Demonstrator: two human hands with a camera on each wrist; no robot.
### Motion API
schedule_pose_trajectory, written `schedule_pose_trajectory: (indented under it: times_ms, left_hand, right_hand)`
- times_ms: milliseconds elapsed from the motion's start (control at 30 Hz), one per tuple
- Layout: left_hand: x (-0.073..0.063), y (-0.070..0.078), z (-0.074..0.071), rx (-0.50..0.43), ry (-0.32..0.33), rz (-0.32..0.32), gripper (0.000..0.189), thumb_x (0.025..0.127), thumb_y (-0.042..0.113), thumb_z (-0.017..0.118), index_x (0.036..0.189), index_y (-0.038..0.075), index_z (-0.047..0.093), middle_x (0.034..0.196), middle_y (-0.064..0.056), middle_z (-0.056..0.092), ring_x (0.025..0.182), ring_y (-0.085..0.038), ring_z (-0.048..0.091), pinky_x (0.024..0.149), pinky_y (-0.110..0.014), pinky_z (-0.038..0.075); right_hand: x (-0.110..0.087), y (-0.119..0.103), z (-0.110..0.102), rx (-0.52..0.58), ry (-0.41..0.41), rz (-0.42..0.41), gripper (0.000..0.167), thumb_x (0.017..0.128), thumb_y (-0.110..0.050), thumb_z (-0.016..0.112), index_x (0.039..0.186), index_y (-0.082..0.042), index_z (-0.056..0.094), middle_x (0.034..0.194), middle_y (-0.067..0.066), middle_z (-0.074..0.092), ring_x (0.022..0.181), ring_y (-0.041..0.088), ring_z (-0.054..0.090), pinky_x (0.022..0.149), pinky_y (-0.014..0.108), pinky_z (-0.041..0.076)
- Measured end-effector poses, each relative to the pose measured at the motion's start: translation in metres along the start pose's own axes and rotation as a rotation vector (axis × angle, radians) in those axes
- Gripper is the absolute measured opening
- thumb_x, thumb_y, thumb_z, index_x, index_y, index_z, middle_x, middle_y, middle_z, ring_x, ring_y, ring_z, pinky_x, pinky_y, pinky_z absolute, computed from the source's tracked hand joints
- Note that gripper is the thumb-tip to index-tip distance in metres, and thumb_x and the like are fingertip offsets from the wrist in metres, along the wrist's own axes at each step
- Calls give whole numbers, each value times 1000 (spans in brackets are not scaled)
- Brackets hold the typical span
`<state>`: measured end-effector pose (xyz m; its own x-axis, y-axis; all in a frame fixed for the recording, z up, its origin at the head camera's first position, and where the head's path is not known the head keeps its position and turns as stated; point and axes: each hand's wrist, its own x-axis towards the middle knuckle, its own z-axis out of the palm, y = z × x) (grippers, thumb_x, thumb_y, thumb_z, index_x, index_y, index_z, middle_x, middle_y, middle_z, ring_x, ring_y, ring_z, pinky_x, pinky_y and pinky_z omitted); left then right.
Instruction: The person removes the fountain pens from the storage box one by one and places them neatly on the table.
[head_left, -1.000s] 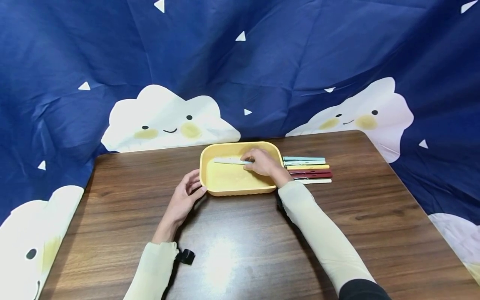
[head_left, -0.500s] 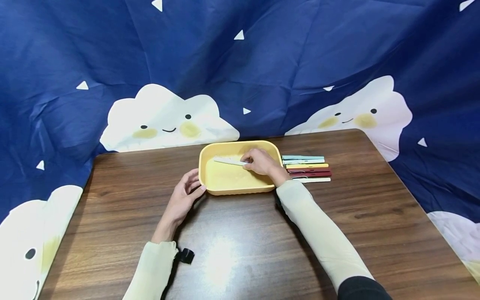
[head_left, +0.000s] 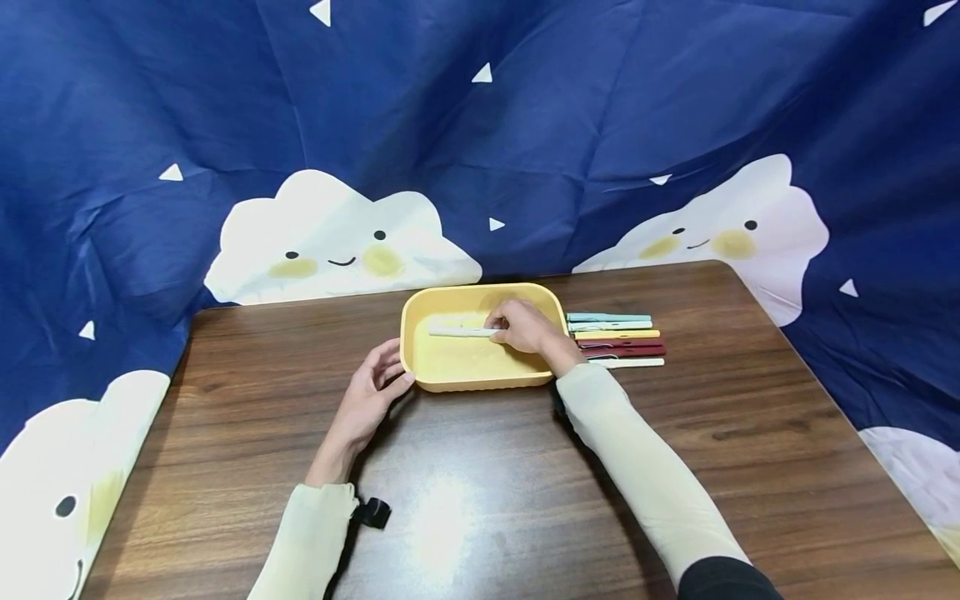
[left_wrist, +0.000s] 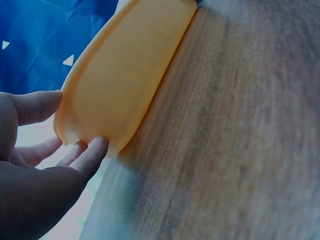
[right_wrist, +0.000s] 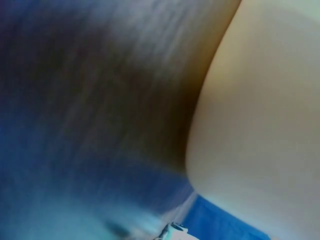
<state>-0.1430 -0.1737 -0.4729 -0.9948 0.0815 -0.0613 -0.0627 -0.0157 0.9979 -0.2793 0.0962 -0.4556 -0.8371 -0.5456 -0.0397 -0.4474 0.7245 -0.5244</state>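
A yellow tray (head_left: 450, 385) stands near the table's back edge. At its left end my left hand (head_left: 366, 398) touches it with spread fingers, thumb at the front corner; in the left wrist view the fingertips (left_wrist: 96, 145) rest against the tray wall (left_wrist: 125, 65). Inside the tray my right hand (head_left: 521, 325) pinches a white pen (head_left: 459, 332) by its right end, the pen lying roughly level and pointing left. A pale streak shows just behind it, too faint to identify. The right wrist view shows the tray's outer wall (right_wrist: 260, 100), not the hand.
Several pens lie side by side right of the tray: teal, mint, a yellow pen (head_left: 618, 334), dark red and a white pen (head_left: 630, 362). The brown wooden table (head_left: 510, 483) extends forward. A blue cloud-patterned cloth (head_left: 525, 125) hangs behind.
The white pen in my right hand has swung from slanting to nearly level and moved slightly toward the tray's front. My left hand and the tray have stayed put.
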Motion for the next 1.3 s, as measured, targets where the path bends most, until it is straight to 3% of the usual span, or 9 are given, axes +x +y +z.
schedule_pose_trajectory:
  times_ms: [367,800,1300]
  left_hand:
    - [0,-1,2,-11,5,19,61,96,-2,65,151,1,39,145,-24,47,130,-36,49,93,-19,46]
    - [0,-1,2,-15,4,10,61,96,-1,65,151,2,39,145,-23,47,130,-36,49,92,-19,47]
    - [1,-3,1,-4,6,-4,60,97,0,65,151,3,40,144,-20,48,130,-34,49,92,-19,47]
  right_hand:
    - [-4,1,-2,7,34,-51,10,87,-6,78,97,-5,75,89,4,69,88,19,62,84,35,49]
    - [-10,-3,-8,22,50,-16,16,88,-8,78,104,-4,76,97,6,72,93,21,64,89,36,50]
    - [-25,-5,-14,63,98,-42,10,90,-6,76,100,-6,76,94,4,70,91,21,63,85,37,50]
